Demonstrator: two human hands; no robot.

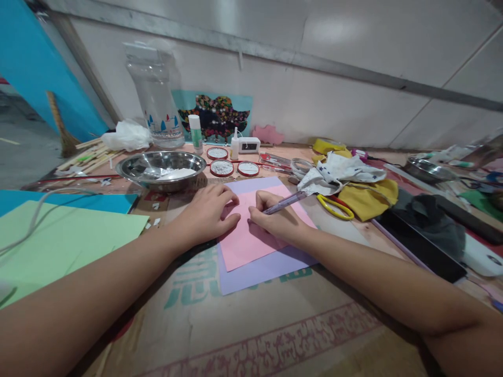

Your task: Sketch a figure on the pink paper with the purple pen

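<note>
A sheet of pink paper [243,248] lies on top of a larger purple sheet [251,280], both on a printed cardboard surface [220,324]. Resting on the left edge of the pink paper is my left hand [212,209], its fingers apart and holding nothing. My right hand [275,217] is closed around a pen [288,201], whose body slants up to the right. The pen's tip is hidden by my fingers, close to the paper. Any marks on the pink sheet are too faint to make out.
Behind my left hand stand a steel bowl [131,166], a water bottle [157,99], a glue stick [195,133] and red-rimmed lids of white bits [222,167]. Yellow-handled scissors [334,208], cloth [346,170] and a phone [420,243] lie right. Green paper [78,235] lies left.
</note>
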